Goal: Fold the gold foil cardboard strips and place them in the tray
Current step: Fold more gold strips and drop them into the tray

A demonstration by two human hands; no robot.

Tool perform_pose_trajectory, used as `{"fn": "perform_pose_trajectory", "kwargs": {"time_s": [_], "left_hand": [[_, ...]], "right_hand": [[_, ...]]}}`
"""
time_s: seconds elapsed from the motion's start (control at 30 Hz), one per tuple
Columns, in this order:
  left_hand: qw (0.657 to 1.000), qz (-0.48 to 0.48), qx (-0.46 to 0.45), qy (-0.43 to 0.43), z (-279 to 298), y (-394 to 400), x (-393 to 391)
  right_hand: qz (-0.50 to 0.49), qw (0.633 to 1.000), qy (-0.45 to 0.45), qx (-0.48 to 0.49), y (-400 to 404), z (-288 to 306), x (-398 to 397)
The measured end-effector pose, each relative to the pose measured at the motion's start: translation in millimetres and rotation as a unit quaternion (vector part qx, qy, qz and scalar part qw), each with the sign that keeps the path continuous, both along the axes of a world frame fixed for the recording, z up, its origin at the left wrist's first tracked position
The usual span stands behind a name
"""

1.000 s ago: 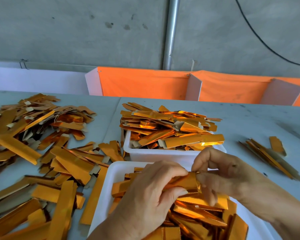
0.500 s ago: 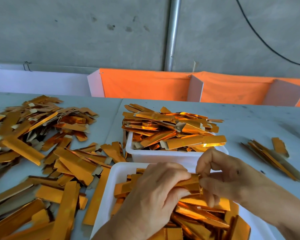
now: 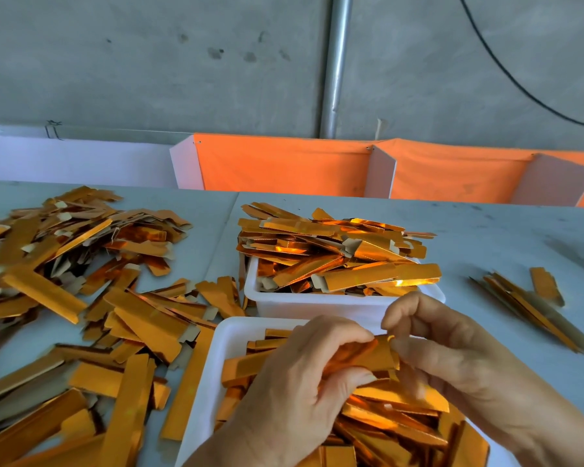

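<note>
Gold strip [image 3: 361, 357] pinched between left hand [image 3: 297, 382], right hand [image 3: 452, 352] over tray [image 3: 216, 358].

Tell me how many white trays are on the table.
2. The far tray sits mid-table, heaped with gold strips; the near tray lies directly in front of it, under both hands. None seem hidden.

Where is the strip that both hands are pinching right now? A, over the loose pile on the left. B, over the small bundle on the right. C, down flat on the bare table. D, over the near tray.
D: the left hand and right hand pinch the strip above the near tray.
</note>
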State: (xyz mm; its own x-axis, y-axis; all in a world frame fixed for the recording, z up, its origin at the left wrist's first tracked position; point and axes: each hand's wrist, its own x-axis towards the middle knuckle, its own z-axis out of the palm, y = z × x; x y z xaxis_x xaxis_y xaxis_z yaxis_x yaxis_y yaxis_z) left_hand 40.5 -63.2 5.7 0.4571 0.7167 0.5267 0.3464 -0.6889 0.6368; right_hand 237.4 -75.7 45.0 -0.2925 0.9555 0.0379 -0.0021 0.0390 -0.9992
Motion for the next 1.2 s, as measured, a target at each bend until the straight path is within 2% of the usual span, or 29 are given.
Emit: {"fn": "perform_pose_trajectory", "kwargs": {"time_s": [0.1, 0.33, 0.4, 0.5, 0.63, 0.7, 0.93, 1.07, 1.2], "left_hand": [[1.000, 0.009, -0.004, 0.007, -1.3, 0.9, -0.7], [0.996, 0.026, 0.080, 0.039, -1.3, 2.5, 2.3], [0.990, 0.042, 0.119, 0.055, -2.0, 2.6, 3.6], [0.988, 0.047, 0.139, 0.050, -2.4, 3.5, 3.9], [0.996, 0.019, 0.091, 0.005, -0.5, 3.1, 2.0], [0.998, 0.000, 0.064, -0.010, 1.1, 2.4, 1.7], [0.998, -0.029, -0.005, -0.050, 7.0, 1.1, -0.3], [0.995, -0.037, -0.043, -0.085, 7.4, 2.4, -2.6], [0.989, -0.044, -0.075, -0.120, 5.6, 3.7, -4.5]], "right_hand": [[-0.012, 0.999, -0.030, 0.014, -0.9, 3.2, -1.9], [0.004, 0.984, -0.177, 0.026, 2.9, 15.1, -2.2], [0.005, 0.982, -0.188, 0.034, 4.5, 14.5, -1.8], [0.009, 0.991, -0.132, 0.033, 4.9, 10.8, 1.0], [0.051, 0.997, 0.037, -0.039, 0.3, 4.7, 7.4], [0.055, 0.993, 0.084, -0.061, 0.3, -0.8, 9.0], [0.054, 0.990, 0.120, -0.046, 1.0, -4.9, 3.3], [0.018, 0.994, 0.107, -0.017, -1.5, -2.8, -1.4], [0.001, 0.990, 0.138, 0.000, -3.6, 1.5, -6.1]]}}
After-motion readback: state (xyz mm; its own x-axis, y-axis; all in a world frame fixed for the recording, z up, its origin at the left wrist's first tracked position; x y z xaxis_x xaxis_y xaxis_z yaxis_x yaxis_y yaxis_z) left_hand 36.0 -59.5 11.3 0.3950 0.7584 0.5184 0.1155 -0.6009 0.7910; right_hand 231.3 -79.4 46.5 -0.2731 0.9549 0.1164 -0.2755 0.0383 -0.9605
